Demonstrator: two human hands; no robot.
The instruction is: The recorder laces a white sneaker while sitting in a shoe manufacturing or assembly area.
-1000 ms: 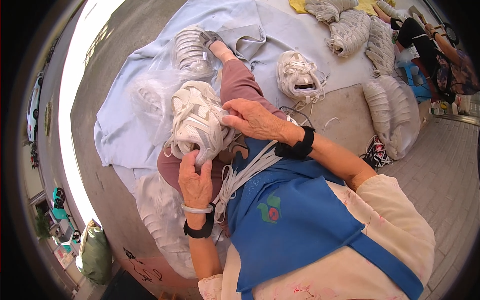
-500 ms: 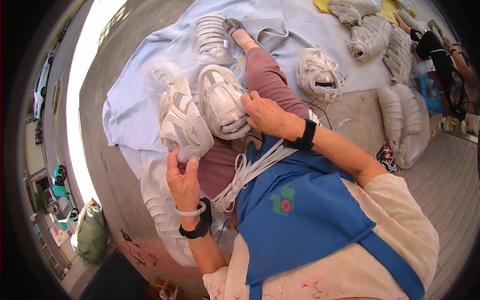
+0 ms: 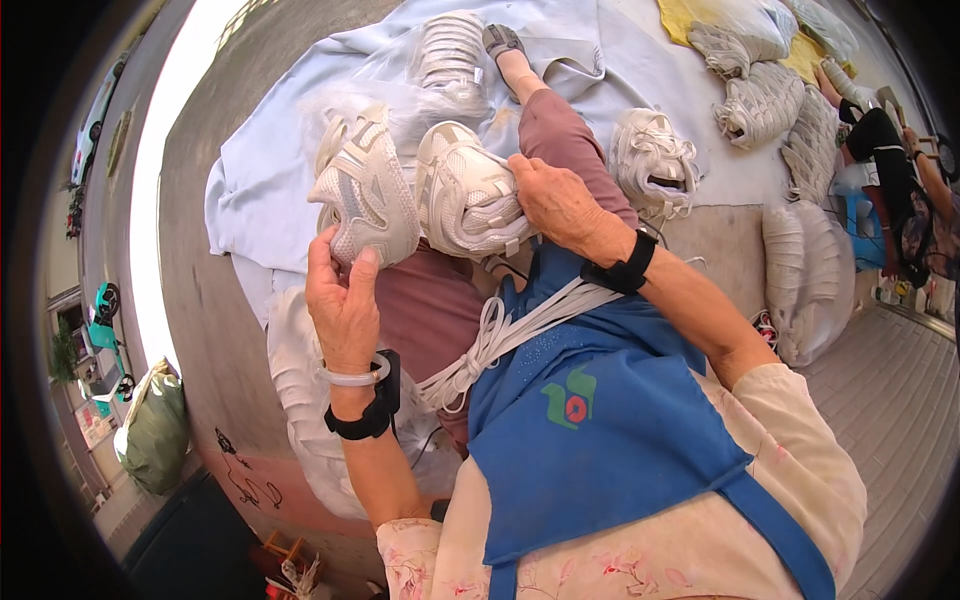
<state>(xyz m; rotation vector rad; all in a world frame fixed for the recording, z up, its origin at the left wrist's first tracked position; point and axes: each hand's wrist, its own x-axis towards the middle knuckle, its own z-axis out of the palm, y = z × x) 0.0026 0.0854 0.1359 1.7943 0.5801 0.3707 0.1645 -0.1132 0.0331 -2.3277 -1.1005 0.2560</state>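
White, likely light and soft, the left shoe holds best by the heel your left hand pinches, your right hand pinching the right shoe sideways.

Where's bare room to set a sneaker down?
Pale-blue sheet left of the leftmost held sneaker; brown patch between the lone sneaker and bagged shoes at right. Crowded: the lap, with the second held sneaker and white laces.
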